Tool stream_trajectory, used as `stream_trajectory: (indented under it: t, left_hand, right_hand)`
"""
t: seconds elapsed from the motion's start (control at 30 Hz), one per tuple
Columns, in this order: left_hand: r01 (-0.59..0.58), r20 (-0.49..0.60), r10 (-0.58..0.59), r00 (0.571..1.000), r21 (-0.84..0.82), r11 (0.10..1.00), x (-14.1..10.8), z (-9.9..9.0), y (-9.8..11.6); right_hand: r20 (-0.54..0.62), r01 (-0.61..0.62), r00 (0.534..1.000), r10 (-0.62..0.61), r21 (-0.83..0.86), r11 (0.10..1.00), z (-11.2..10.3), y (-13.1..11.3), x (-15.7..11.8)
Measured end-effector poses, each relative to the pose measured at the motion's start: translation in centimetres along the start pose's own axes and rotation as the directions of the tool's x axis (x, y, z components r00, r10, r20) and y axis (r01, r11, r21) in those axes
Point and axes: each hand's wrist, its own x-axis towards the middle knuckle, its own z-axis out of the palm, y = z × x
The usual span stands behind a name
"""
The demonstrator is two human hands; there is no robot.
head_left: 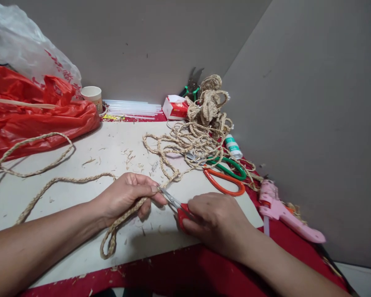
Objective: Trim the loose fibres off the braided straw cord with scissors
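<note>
My left hand pinches a braided straw cord between thumb and fingers. One loop of the cord hangs below the hand, and another length runs off to the left over the white board. My right hand is closed around the red handles of small scissors. Their metal blades point left and meet the cord at my left fingertips; whether they are cutting through it I cannot tell. Just beyond both hands lies a tangled heap of the same cord.
Larger scissors with an orange and green handle lie right of the heap. A pink glue gun rests on the red cloth. Behind stand a tissue pack, glue sticks, a paper cup and a red plastic bag.
</note>
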Motion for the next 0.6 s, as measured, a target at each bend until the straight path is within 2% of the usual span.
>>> stream_trajectory:
  t: [0.17,0.3,0.4,0.5,0.6]
  left_hand:
    - [0.002,-0.021,-0.002,1.000,-0.010,1.000,0.1,0.1,0.1]
    - [-0.007,-0.016,0.006,1.000,-0.048,0.999,0.2,0.1,0.1]
    - [-0.002,-0.012,0.001,1.000,-0.086,0.996,0.2,-0.1,0.0]
    - [-0.007,-0.006,0.006,1.000,-0.108,0.994,0.3,-0.2,-0.1]
    - [-0.001,0.024,0.004,1.000,-0.138,0.990,0.2,-0.3,-0.2]
  right_hand:
    - [0.024,0.001,1.000,-0.003,0.093,0.996,0.0,0.1,0.0]
    - [0.018,-0.054,0.999,0.051,0.267,0.962,-0.2,0.4,0.3]
    - [0.043,-0.194,0.980,0.197,0.457,0.868,-0.5,0.6,0.7]
    - [0.135,-0.349,0.932,0.337,0.589,0.729,-0.6,0.8,1.0]
    - [0.234,-0.434,0.892,0.388,0.684,0.586,-0.4,0.7,1.3]
